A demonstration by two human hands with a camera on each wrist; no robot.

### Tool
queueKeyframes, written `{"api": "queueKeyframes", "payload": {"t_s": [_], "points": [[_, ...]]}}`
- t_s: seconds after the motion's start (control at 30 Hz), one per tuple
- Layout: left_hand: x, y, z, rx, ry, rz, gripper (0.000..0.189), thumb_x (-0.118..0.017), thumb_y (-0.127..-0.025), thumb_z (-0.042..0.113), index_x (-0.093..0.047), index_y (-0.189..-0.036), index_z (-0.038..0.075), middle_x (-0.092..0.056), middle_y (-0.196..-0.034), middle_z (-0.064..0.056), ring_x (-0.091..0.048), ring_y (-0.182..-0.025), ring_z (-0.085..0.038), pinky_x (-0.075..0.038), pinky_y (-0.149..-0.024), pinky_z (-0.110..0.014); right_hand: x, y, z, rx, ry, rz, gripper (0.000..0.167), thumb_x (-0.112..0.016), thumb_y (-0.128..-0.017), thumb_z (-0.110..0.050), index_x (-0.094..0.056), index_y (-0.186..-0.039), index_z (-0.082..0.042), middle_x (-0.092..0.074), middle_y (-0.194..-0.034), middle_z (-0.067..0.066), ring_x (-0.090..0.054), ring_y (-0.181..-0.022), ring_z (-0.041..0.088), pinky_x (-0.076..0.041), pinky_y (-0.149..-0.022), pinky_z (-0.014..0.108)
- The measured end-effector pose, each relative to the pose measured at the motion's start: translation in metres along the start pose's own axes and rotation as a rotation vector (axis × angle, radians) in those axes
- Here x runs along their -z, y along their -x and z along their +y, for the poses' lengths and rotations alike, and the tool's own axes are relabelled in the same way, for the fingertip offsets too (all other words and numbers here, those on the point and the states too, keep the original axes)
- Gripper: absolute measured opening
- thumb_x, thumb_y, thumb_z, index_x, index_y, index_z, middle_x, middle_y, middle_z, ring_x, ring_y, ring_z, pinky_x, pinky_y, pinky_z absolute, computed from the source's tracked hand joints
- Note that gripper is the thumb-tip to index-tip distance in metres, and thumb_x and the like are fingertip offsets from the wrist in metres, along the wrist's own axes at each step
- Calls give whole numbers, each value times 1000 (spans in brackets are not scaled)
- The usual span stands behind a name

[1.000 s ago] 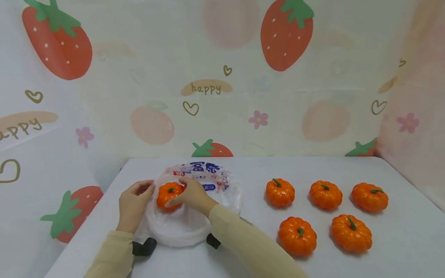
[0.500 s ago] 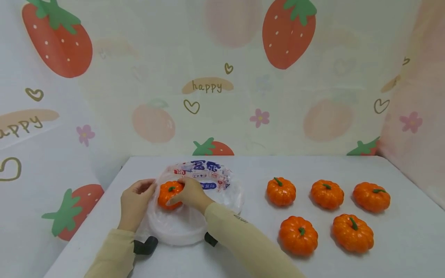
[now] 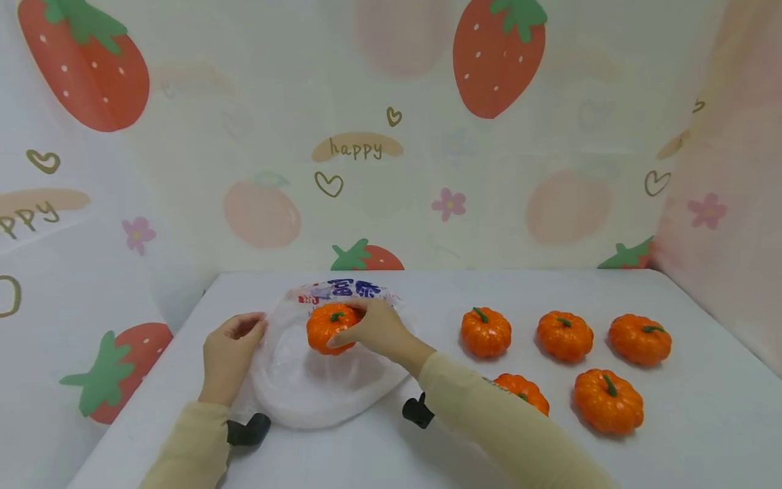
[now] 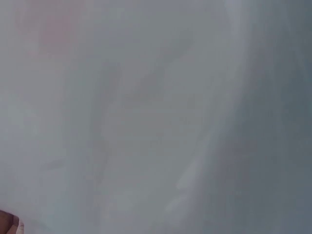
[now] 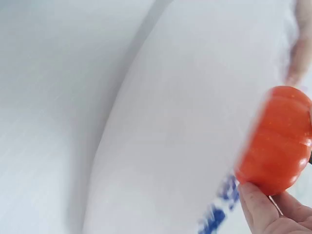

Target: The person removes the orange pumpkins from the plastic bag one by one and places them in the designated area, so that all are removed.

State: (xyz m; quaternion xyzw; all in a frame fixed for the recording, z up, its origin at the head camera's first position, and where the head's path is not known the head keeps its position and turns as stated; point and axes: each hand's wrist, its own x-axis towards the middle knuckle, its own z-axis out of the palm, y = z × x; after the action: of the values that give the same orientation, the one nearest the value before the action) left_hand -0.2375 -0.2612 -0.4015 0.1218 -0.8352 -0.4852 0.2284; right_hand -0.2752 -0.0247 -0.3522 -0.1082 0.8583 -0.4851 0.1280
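My right hand (image 3: 383,331) grips a small orange pumpkin (image 3: 326,329) with a green stem, thumb on the near side and fingers at the back. It is held over a white, translucent plastic bag (image 3: 305,401) with blue and red print at its far end. In the right wrist view the pumpkin (image 5: 280,141) sits between thumb and fingers, the bag's pale surface (image 5: 170,122) beside it. At the bag's left edge, my left hand (image 3: 227,353) pinches the plastic with thumb and fingertips. Blurred plastic (image 4: 146,97) fills most of the left wrist view.
Several more orange pumpkins stand on the white table (image 3: 476,468) at the right, including a back-row pumpkin (image 3: 485,333) and a front pumpkin (image 3: 609,402). My right sleeve (image 3: 489,414) partly covers another pumpkin (image 3: 528,390). A strawberry-print curtain (image 3: 489,224) encloses the table's back and sides.
The right hand has lifted the pumpkin from the bag's left part and carried it to the right. The left hand has stayed at the bag's edge.
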Motion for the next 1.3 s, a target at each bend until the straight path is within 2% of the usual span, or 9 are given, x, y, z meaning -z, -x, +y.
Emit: {"api": "queueKeyframes", "payload": {"t_s": [0.23, 0.43, 0.57, 0.63, 0.73, 0.83, 0.9, 1.13, 1.3], "points": [[7, -5, -4, 13, -17, -3, 31, -68, -94, 29, -73, -116, 8, -73, -111, -11, -55, -80, 11, -46, -70, -4, 42, 22, -1, -30, -28, 10, 74, -87, -76, -29, -56, -141, -13, -59, -141, 8, -54, -128, 26, -49, -106, 44], [13, -11, -9, 21, -14, 21, 32, -68, -93, 31, -73, -116, 10, -74, -102, 1, -57, -81, 9, -46, -70, -5, 60, 33, 4, -40, -52, 26, 70, -87, -76, -28, -59, -139, -18, -62, -137, 5, -55, -127, 25, -50, -103, 45], [13, -10, -12, 47, 7, 12, 31, -68, -93, 30, -73, -116, 10, -70, -95, 13, -57, -81, 7, -47, -70, -6, 76, 52, 14, -70, -47, 35, 70, -87, -76, -30, -59, -139, -19, -61, -138, 5, -56, -127, 25, -51, -101, 47], [12, -8, -14, 56, 16, 11, 30, -69, -93, 30, -73, -116, 10, -69, -93, 15, -58, -80, 6, -48, -70, -6, 87, 65, 20, -89, -43, 43, 71, -87, -76, -31, -58, -140, -19, -60, -140, 6, -56, -128, 25, -52, -100, 47], [11, -7, -14, 64, 16, 1, 32, -67, -94, 32, -72, -118, 11, -71, -99, 8, -57, -81, 6, -48, -71, -6, 106, 83, 29, -124, -52, 66, 73, -87, -76, -30, -56, -141, -20, -59, -142, 8, -56, -126, 26, -55, -95, 44], [11, -6, -14, 62, -6, -6, 35, -66, -95, 36, -71, -120, 11, -72, -110, -4, -56, -81, 8, -47, -70, -5, 124, 98, 38, -131, -52, 72, 76, -86, -76, -32, -53, -143, -20, -56, -145, 9, -54, -127, 27, -53, -98, 44], [11, -5, -14, 58, -17, -8, 36, -65, -95, 36, -71, -121, 11, -72, -113, -7, -56, -81, 9, -46, -70, -5, 133, 106, 44, -127, -57, 70, 77, -86, -76, -33, -52, -145, -20, -54, -147, 9, -53, -130, 29, -49, -103, 47], [11, -7, -14, 42, -12, -15, 34, -67, -95, 33, -71, -120, 11, -73, -109, -2, -56, -81, 12, -47, -71, -4, 161, 135, 65, -140, -17, 103, 84, -84, -76, -46, -47, -148, -22, -52, -150, 8, -43, -141, 32, -38, -110, 58], [13, -4, -17, 57, -32, -24, 36, -65, -95, 36, -70, -121, 11, -72, -115, -8, -54, -82, 13, -45, -71, -3, 184, 159, 85, -198, 50, 130, 95, -81, -75, -53, -39, -153, -19, -47, -153, 13, -39, -143, 36, -34, -112, 62]]}}
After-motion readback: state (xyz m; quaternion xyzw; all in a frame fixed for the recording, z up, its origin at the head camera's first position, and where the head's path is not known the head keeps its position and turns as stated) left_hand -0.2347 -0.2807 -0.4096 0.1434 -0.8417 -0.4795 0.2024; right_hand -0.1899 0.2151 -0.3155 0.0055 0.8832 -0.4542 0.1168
